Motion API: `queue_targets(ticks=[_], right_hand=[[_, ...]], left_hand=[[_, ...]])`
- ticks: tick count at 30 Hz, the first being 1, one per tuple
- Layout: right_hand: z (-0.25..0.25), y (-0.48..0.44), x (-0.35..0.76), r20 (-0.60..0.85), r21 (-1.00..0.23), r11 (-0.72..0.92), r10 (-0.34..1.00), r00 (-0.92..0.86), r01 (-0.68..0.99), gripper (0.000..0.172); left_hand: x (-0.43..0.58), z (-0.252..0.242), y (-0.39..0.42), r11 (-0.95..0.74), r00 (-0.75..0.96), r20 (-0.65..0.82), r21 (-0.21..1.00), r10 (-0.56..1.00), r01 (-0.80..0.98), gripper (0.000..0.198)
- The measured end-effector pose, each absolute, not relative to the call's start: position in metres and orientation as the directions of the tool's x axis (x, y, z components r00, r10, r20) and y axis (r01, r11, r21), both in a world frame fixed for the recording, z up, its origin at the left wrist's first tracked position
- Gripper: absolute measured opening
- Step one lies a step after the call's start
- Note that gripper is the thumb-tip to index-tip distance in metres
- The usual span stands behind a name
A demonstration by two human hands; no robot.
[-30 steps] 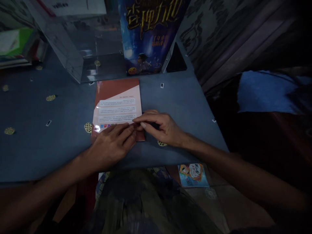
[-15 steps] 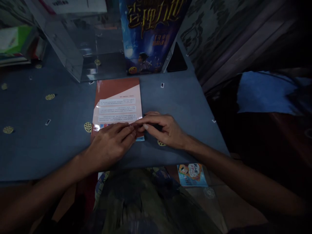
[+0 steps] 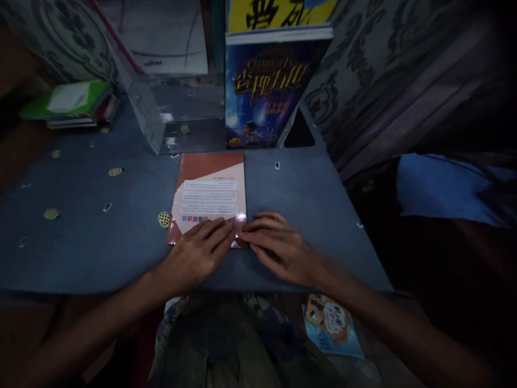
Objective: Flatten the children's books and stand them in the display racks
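Rust-brown and white, a thin booklet lies flat on the blue-grey table, close to the near edge, with panels of small print and a row of coloured characters on the face turned up. Left hand rests across its lower part, palm down, fingers stretched out and close together, gripping nothing visible. Right hand at the lower right corner, fingers forward and slightly bent, thumb below them; the tips reach the booklet's edge, but cannot tell whether they pinch it. Glare on the cover just beside those tips. Table surface marked with yellow dotted motifs and small white-bordered rectangles. Behind the booklet, a clear plastic stand; a white sheet with a red edge shows at its upper left. Right part of the stand: dark blue book with gold lettering, upright, a yellow cover showing above it. Dark flat object just right of the stand, identity unclear. Far left, a small stack of books, green on top. Below the table's near edge, a blue-and-orange booklet; off to the right, blue cloth in shadow.
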State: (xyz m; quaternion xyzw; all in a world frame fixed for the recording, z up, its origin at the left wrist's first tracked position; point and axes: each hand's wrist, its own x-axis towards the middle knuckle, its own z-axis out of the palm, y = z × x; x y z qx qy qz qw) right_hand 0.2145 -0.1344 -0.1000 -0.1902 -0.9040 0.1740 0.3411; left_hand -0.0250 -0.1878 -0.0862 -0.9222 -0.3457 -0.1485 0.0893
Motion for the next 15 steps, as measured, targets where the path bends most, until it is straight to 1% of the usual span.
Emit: queue_targets(ticks=[3,6,9,12,15], right_hand=[[-0.101,-0.137,0.216,0.556,-0.367,0.900,0.417,-0.719,0.237,0.032],[-0.102,-0.137,0.216,0.557,-0.335,0.912,0.394,-0.731,0.236,0.029],[-0.101,-0.137,0.216,0.560,-0.335,0.914,0.388,-0.732,0.228,0.027],[-0.100,-0.137,0.215,0.556,-0.358,0.906,0.401,-0.728,0.225,0.026],[-0.098,-0.137,0.213,0.526,-0.379,0.890,0.433,-0.732,0.254,0.025]], left_hand=[[-0.035,-0.089,-0.195,-0.745,0.716,0.307,-0.033,0.627,0.666,0.041],[-0.049,-0.090,-0.204,-0.723,0.699,0.297,-0.038,0.651,0.690,0.041],[-0.066,-0.090,-0.213,-0.682,0.657,0.320,-0.046,0.683,0.730,0.039],[-0.082,-0.091,-0.218,-0.617,0.587,0.344,-0.026,0.733,0.786,0.039],[-0.093,-0.092,-0.221,-0.564,0.537,0.300,0.003,0.789,0.826,0.046]])
